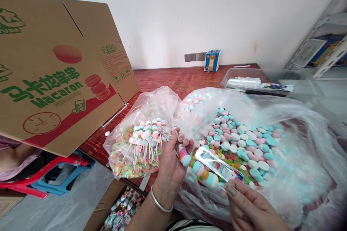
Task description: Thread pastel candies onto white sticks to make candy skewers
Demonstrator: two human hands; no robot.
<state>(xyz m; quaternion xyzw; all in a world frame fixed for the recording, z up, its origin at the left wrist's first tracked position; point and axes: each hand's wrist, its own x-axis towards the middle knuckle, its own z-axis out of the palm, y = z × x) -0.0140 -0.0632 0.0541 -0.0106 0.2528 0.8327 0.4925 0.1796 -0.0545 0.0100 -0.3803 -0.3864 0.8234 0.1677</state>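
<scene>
While the left hand point(172, 162) curls closed around the upper end of a marshmallow skewer point(198, 168), the right hand point(251, 202) pinches its stick point(223, 189), thumb on fingers, at the skewer's 4 o'clock end. From the skewer: printed wrapper point(214, 161) just beside at 1, loose marshmallows point(242, 137) at 2, bagged gummy rings point(119, 158) with marshmallow lollipops point(148, 135) at 9–10, Macaron carton point(62, 115) beyond at 10, clear plastic tray point(295, 79) farther at 1–2.

Candy workshop (bulk sweets point(244, 137), carton point(67, 90)).
</scene>
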